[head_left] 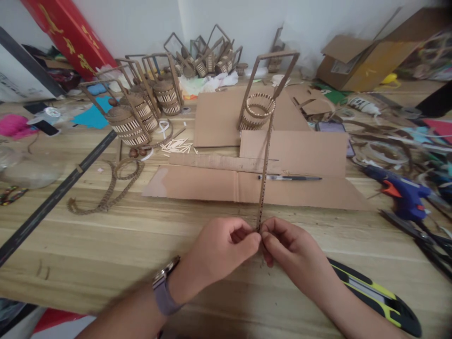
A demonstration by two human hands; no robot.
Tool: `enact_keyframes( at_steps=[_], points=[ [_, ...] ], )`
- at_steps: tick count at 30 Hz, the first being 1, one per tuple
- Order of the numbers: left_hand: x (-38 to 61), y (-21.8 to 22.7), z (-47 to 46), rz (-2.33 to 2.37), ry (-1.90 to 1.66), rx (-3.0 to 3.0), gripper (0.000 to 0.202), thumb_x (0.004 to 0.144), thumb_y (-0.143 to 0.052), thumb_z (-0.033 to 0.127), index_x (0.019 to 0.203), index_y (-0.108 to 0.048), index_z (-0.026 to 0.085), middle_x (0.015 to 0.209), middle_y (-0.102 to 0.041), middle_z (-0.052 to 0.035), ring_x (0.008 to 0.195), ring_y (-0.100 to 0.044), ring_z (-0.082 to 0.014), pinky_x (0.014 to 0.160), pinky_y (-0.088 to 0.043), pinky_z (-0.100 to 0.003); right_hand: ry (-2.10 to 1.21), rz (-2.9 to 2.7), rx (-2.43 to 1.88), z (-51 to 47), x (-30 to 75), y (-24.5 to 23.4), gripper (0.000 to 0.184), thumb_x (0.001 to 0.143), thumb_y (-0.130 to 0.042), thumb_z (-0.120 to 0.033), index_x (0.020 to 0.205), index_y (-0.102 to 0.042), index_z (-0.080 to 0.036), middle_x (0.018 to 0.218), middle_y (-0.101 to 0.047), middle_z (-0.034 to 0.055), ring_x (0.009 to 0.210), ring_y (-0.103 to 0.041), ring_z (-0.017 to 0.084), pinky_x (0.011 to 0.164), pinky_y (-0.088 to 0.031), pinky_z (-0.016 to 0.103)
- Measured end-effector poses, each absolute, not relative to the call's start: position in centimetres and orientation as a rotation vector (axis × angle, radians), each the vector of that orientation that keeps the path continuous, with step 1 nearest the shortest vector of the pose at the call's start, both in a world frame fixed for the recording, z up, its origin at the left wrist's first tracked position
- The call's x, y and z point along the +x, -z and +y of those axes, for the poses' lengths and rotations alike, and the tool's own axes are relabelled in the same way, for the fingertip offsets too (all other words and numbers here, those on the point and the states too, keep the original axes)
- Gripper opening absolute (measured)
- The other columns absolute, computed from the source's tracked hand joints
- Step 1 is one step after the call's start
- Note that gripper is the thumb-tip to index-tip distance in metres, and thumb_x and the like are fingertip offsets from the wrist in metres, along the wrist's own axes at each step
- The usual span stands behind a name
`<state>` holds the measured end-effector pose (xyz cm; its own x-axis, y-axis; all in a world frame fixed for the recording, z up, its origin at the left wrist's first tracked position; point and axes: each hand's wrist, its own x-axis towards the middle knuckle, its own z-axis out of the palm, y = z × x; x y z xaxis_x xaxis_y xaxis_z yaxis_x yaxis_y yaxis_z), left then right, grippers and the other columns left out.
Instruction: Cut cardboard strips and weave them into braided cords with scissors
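Forward from both grips (224, 245) (300, 249) runs a cardboard strip (262, 197).

A white bottle (366, 106) is lying behind and right of the phone (331, 126); far left of that phone, a pink bundle (14, 125) is resting.

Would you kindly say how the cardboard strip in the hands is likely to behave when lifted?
The cardboard strip is probably light, being so narrow. It likely bends or kinks easily, since open flutes show along its length. With the left hand and right hand at its near end, the far end may sag.
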<state>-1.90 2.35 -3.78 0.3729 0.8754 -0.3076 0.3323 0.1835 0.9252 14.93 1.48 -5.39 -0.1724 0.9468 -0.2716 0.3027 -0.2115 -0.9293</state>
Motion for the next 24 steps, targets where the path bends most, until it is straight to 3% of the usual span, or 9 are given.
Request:
enact_keyframes(
  at_steps=[2,6,11,17,24],
  points=[
    [-1.8,3.4,2.1,1.194,-0.519,1.496,0.015,0.084,-0.059,0.025,0.078,-0.070,0.018,0.076,-0.075,-0.0017,0.069,-0.066,-0.0160,0.061,-0.042,-0.023,-1.408,-1.456,-1.502,1.5,14.9,5.5,0.022,0.075,-0.054,-0.044,0.066,-0.049,-0.025,0.048,-0.051,-0.0060,0.043,-0.051,0.012,0.044,-0.042,0.024],
    [-1.4,3.6,1.5,1.347,-0.434,1.849,0.024,0.088,-0.054,0.018,0.066,-0.064,0.018,0.067,-0.070,-0.0025,0.061,-0.059,-0.0154,0.057,-0.033,-0.027,-1.406,-1.470,-1.496,1.5,14.7,5.5,0.022,0.076,-0.054,-0.044,0.065,-0.049,-0.025,0.047,-0.051,-0.0061,0.043,-0.051,0.012,0.043,-0.042,0.024],
    [-0.9,4.2,0.9,1.442,-0.343,2.142,0.022,0.093,-0.051,0.014,0.079,-0.067,0.017,0.077,-0.073,-0.0071,0.069,-0.064,-0.0208,0.062,-0.033,-0.031,-1.375,-1.485,-1.503,1.4,14.5,5.8,0.023,0.076,-0.053,-0.043,0.063,-0.048,-0.025,0.049,-0.052,-0.0050,0.044,-0.051,0.012,0.046,-0.042,0.025],
    [-0.8,4.4,0.3,1.502,-0.381,2.187,0.021,0.091,-0.052,0.011,0.077,-0.065,0.019,0.075,-0.071,-0.0056,0.070,-0.064,-0.0214,0.062,-0.034,-0.031,-1.340,-1.507,-1.494,1.1,14.4,6.3,0.021,0.078,-0.052,-0.042,0.065,-0.048,-0.026,0.051,-0.054,-0.0035,0.047,-0.051,0.013,0.047,-0.043,0.026],
    [-1.2,4.3,1.0,1.425,-0.586,1.996,0.021,0.085,-0.050,0.011,0.069,-0.061,0.019,0.065,-0.066,-0.0010,0.061,-0.055,-0.0145,0.060,-0.033,-0.027,-1.398,-1.520,-1.437,1.1,14.6,5.2,0.020,0.079,-0.050,-0.041,0.066,-0.046,-0.026,0.048,-0.055,-0.0040,0.047,-0.053,0.013,0.048,-0.044,0.026]
  ],
)
